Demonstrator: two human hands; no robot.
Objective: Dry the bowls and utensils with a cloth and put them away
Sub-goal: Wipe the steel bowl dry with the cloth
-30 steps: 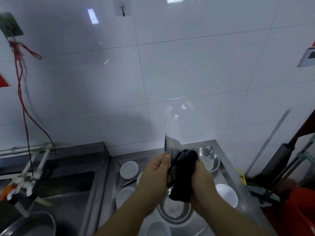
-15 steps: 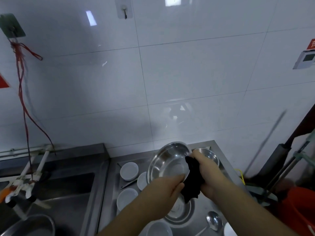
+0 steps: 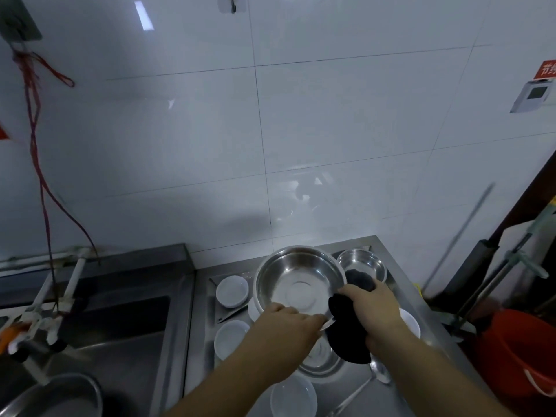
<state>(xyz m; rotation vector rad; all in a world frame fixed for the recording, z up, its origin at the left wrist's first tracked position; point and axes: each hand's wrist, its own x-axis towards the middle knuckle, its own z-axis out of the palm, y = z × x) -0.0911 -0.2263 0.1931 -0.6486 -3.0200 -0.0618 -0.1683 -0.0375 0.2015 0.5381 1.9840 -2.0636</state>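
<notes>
Drying steel bowl [image 3: 298,281]: my left hand [image 3: 288,329] fingers grip near rim, right hand [image 3: 374,311] fingers clutch black cloth [image 3: 346,329] on outer wall; next I finish wiping, then stow it

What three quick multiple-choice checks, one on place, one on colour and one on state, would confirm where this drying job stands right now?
1. Where is the orange bucket?
A. In the sink
B. At the far right, beside the counter
C. On the wall hook

2. What colour is the cloth?
A. White
B. Yellow
C. Black

3. How is the large steel bowl held?
A. Lying upside down on the counter
B. Lifted and tilted, its inside facing the camera
C. Stacked inside the small steel bowl

Answers:
1 B: the bucket stands at the right edge of the view, off the steel counter.
2 C: the cloth in the right hand is black.
3 B: the left hand grips the bowl's near rim, and its base ring shows.
</notes>
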